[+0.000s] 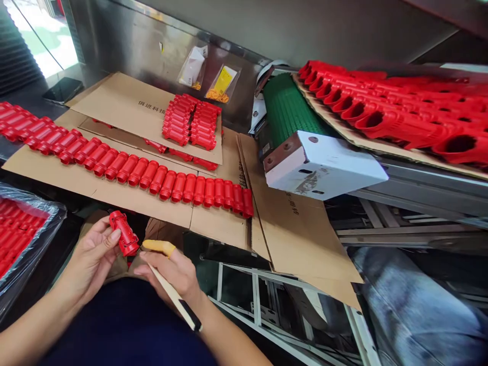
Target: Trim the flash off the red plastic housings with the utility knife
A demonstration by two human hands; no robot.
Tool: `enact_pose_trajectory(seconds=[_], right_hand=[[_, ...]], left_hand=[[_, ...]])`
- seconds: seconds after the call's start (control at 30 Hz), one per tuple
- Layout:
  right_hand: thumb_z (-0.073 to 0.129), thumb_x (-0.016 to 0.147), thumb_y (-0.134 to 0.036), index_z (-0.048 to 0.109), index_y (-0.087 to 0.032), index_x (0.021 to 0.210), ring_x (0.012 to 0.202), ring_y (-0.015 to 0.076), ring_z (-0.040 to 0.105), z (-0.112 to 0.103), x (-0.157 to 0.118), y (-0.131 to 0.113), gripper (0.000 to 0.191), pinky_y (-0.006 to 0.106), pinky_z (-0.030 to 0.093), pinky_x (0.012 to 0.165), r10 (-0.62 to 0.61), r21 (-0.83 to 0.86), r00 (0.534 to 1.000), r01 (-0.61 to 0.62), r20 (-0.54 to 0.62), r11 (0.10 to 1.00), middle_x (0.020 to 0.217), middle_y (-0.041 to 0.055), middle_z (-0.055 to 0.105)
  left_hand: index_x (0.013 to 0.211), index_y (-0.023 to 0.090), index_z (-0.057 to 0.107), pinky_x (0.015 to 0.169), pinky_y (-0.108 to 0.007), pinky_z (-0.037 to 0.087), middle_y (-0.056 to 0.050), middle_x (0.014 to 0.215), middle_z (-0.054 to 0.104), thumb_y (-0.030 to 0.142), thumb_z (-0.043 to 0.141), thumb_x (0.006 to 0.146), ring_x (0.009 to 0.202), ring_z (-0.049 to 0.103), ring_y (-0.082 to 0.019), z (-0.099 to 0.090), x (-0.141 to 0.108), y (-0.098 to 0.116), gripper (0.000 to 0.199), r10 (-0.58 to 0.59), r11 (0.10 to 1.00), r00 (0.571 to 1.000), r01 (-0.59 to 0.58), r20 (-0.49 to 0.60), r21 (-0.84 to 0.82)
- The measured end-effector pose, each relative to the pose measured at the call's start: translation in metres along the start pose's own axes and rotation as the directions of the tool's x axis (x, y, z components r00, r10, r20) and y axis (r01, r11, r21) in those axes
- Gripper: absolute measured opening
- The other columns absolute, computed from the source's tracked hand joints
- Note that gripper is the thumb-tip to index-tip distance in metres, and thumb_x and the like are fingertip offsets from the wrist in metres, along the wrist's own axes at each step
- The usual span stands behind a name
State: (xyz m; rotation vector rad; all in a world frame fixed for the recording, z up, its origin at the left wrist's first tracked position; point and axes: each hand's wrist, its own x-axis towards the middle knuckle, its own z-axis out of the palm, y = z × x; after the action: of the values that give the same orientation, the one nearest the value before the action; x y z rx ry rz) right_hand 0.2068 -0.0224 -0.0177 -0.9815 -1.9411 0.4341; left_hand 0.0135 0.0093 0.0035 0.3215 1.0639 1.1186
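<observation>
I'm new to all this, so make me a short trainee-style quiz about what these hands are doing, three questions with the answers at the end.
1. What does the left hand hold?
A) a red part
B) a phone
C) a cardboard sheet

2. Fill in the blank: the finger cover on the right hand is ______.

3. True or false: the right hand is empty.

Key:
1. A
2. yellow
3. False; it holds a pale stick with a black end.

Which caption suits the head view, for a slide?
Left hand holds a red part; right hand, a pale-handled tool.
</observation>
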Motion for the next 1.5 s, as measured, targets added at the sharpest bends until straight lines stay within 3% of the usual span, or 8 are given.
enact_pose_trajectory(seconds=[0.13, 0.3, 0.47, 0.6, 0.93, 1.17, 1.33, 1.5], right_hand=[[0.072, 0.104, -0.012, 0.073, -0.013, 0.136, 0.106, 0.0214, 0.084, -0.021, 0.004, -0.005, 0.032, 0.027, 0.072, 0.094, -0.041, 0.154, 0.999, 0.044, -0.018, 0.987, 0.122, 0.0155, 0.083], [0.072, 0.103, -0.010, 0.077, -0.018, 0.131, 0.101, 0.0190, 0.084, -0.020, 0.009, -0.009, 0.029, 0.026, 0.073, 0.092, -0.015, 0.314, 0.999, 0.024, -0.032, 0.949, 0.125, 0.0115, 0.082], [0.073, 0.104, -0.015, 0.076, -0.016, 0.125, 0.099, 0.0202, 0.084, -0.016, 0.013, -0.006, 0.021, 0.029, 0.072, 0.091, -0.057, 0.285, 0.998, 0.063, -0.027, 0.957, 0.113, 0.0127, 0.085], [0.071, 0.105, -0.015, 0.075, -0.017, 0.126, 0.100, 0.0195, 0.084, -0.015, 0.013, -0.006, 0.021, 0.028, 0.071, 0.091, -0.065, 0.270, 0.997, 0.070, -0.029, 0.960, 0.115, 0.0137, 0.085], [0.070, 0.107, -0.018, 0.077, -0.019, 0.124, 0.101, 0.0186, 0.083, -0.016, 0.007, -0.009, 0.019, 0.028, 0.069, 0.092, 0.067, 0.351, 0.997, -0.054, -0.025, 0.935, 0.111, 0.0099, 0.087], [0.069, 0.107, -0.018, 0.076, -0.018, 0.125, 0.107, 0.0191, 0.083, -0.015, 0.009, -0.007, 0.019, 0.029, 0.069, 0.095, 0.032, 0.367, 0.999, -0.022, -0.021, 0.930, 0.117, 0.0120, 0.085], [0.068, 0.108, -0.019, 0.072, -0.019, 0.124, 0.107, 0.0196, 0.082, -0.019, 0.012, -0.006, 0.017, 0.030, 0.068, 0.094, 0.011, 0.322, 0.999, -0.024, 0.043, 0.946, 0.114, 0.0112, 0.085], [0.064, 0.107, -0.013, 0.066, -0.017, 0.129, 0.083, 0.0201, 0.077, -0.015, 0.013, 0.001, 0.023, 0.031, 0.068, 0.076, -0.162, 0.153, 0.984, 0.149, 0.077, 0.977, 0.097, 0.0099, 0.081]], left_hand=[[0.128, 0.023, 0.071, 0.071, -0.025, 0.067, -0.008, 0.094, 0.084, 0.034, 0.100, 0.077, 0.078, 0.079, -0.019, -0.009, -0.001, 0.004, 0.060, 0.015, 0.999, 0.998, -0.018, 0.059, 0.048], [0.126, 0.021, 0.073, 0.072, -0.025, 0.067, -0.010, 0.092, 0.084, 0.037, 0.102, 0.074, 0.077, 0.078, -0.018, -0.008, -0.004, 0.003, 0.061, -0.067, 0.997, 0.995, 0.065, 0.076, 0.030], [0.123, 0.021, 0.075, 0.070, -0.024, 0.066, -0.009, 0.093, 0.083, 0.036, 0.100, 0.077, 0.076, 0.077, -0.017, -0.007, -0.004, 0.001, 0.054, -0.055, 0.998, 0.993, 0.052, 0.100, 0.028], [0.124, 0.021, 0.075, 0.071, -0.023, 0.066, -0.009, 0.095, 0.083, 0.035, 0.099, 0.079, 0.078, 0.077, -0.016, -0.009, -0.004, -0.002, 0.053, -0.035, 0.999, 0.993, 0.032, 0.111, 0.029], [0.125, 0.022, 0.075, 0.074, -0.026, 0.067, -0.009, 0.094, 0.083, 0.035, 0.099, 0.078, 0.079, 0.080, -0.019, -0.010, -0.004, 0.002, 0.054, -0.080, 0.997, 0.990, 0.078, 0.117, 0.016], [0.127, 0.022, 0.075, 0.074, -0.022, 0.065, -0.009, 0.096, 0.082, 0.034, 0.098, 0.080, 0.080, 0.077, -0.017, -0.011, -0.004, -0.001, 0.054, -0.044, 0.999, 0.991, 0.042, 0.125, 0.021], [0.128, 0.022, 0.075, 0.074, -0.022, 0.064, -0.008, 0.094, 0.081, 0.031, 0.095, 0.083, 0.084, 0.077, -0.018, -0.011, -0.003, -0.006, 0.050, -0.039, 0.999, 0.993, 0.038, 0.114, 0.009], [0.126, 0.020, 0.074, 0.066, -0.022, 0.063, -0.008, 0.093, 0.081, 0.031, 0.095, 0.083, 0.079, 0.076, -0.019, -0.008, -0.002, -0.006, 0.049, -0.033, 0.999, 0.997, 0.033, 0.072, 0.003]])
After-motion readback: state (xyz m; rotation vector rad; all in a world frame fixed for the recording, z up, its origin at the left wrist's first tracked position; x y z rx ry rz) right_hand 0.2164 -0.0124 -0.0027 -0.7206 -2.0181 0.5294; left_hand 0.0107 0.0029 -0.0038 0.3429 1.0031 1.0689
